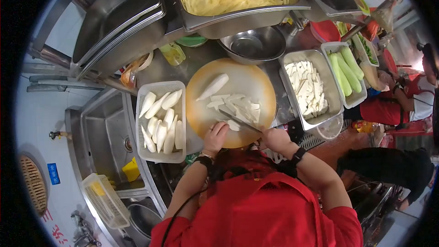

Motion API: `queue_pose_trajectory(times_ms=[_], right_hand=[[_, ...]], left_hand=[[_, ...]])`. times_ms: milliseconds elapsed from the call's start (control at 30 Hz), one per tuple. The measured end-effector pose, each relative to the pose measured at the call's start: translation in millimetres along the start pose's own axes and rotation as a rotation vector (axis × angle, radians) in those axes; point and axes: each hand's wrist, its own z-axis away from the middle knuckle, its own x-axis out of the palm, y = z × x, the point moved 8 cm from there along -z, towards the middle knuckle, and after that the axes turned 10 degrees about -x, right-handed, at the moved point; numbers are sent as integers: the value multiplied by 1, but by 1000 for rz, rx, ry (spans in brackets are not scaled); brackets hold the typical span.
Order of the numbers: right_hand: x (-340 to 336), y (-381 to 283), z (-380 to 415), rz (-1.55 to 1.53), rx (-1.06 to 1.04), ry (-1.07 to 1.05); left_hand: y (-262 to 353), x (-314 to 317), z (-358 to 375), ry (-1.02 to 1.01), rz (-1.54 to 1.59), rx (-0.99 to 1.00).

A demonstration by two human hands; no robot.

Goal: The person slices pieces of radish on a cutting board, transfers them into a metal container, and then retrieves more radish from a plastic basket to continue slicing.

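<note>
Slicing is the work in hand on the round cutting board [256,82], which sits on the steel counter [160,66]; the right hand [275,138] is closed around the handle of a knife [238,120], whose blade runs up and left across the board toward a heap of white vegetable pieces [235,105]; the left hand [216,137] rests at the board's near edge with its fingers curled down on a white piece just beside the blade, though whether it pinches the piece or merely presses it cannot be told.

The pieces look firm, pale and wet, so they would probably be stiff but slippery, light in the hand, and likely to snap rather than bend; holding from above with fingertips tucked back seems the safest place to take hold.

One long uncut half [212,87] lies apart at the board's far side; a white basket [161,155] of more halves stands left of the board; a steel tray [336,93] of cut pieces stands right.
</note>
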Motion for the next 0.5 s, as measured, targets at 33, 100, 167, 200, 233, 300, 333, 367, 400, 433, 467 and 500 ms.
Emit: queue_pose_trajectory(times_ms=[33, 100, 167, 200, 233, 300, 333, 367, 400, 433, 467, 500], right_hand=[[-8, -2, 3, -8, -17, 36], [-9, -1, 3, -10, -35, 65], [7, 0, -1, -79, 10, 64], [8, 2, -4, -55, 32, 60], [5, 7, -5, -53, 27, 65], [-9, 4, -1, -76, 8, 26], [-13, 1, 1, -73, 6, 25], [-19, -1, 2, -77, -3, 54], [-21, -5, 4, -86, -10, 80], [-11, -3, 2, -86, -10, 75], [-1, -3, -4, -51, -8, 64], [5, -1, -7, -15, -7, 59]], left_hand=[[-1, 0, 0, -1, 0, -1], [-2, 3, 2, 22, 25, -3], [-4, 6, 4, 18, 26, -6], [-5, 6, 3, 17, 21, 0], [-6, 5, 2, 22, 17, 3], [-1, 2, 3, -3, -12, 8], [-2, 4, 3, 1, -12, 6], [-4, 6, 3, 5, -6, -6], [-5, 8, 5, 2, 0, -18], [-7, 8, 8, 2, 2, -22], [-6, 8, 7, -27, 10, -32], [-7, 8, 5, -54, 15, -37]])
